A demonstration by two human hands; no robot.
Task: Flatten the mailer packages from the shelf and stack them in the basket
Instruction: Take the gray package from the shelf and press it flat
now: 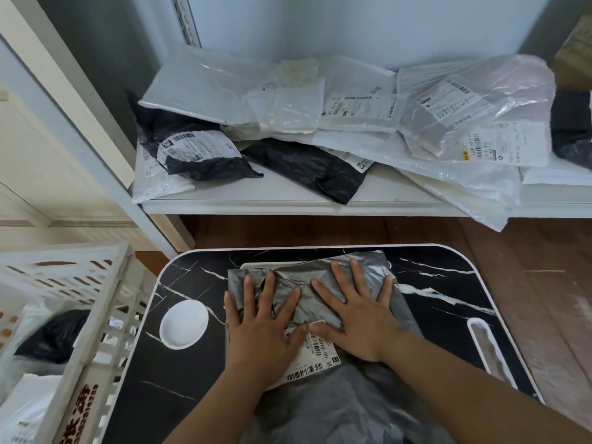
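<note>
— Grey plastic, that was the mailer point(320, 302) we had on the desk point(448, 299), lying across its middle and running down toward the near edge, with a white label point(315, 357) on it.

— And our hands?

— Both flat on it. Our left hand point(262, 328) pressed the mailer's left part, fingers straight and spread; our right hand point(355, 312) pressed the right part the same way, thumb on the label's top edge. Neither gripped anything; the palms and fingers simply lay on the plastic.

— Where was the basket point(96, 315)?

— Just beside the desk's left edge, white and slatted. We saw a black bag point(54, 334) and some white ones inside it.

— The shelf point(288, 200)?

— Beyond the desk's far edge. A heap of mailers lay there: black ones point(307, 168) toward the left and front, clear and white ones point(464, 110) across the back and right, one hanging over the front edge.

— Anything else on the desk?

— A white round dish point(184, 323) near the left edge, and a long oval slot point(490, 354) near the right edge.
</note>
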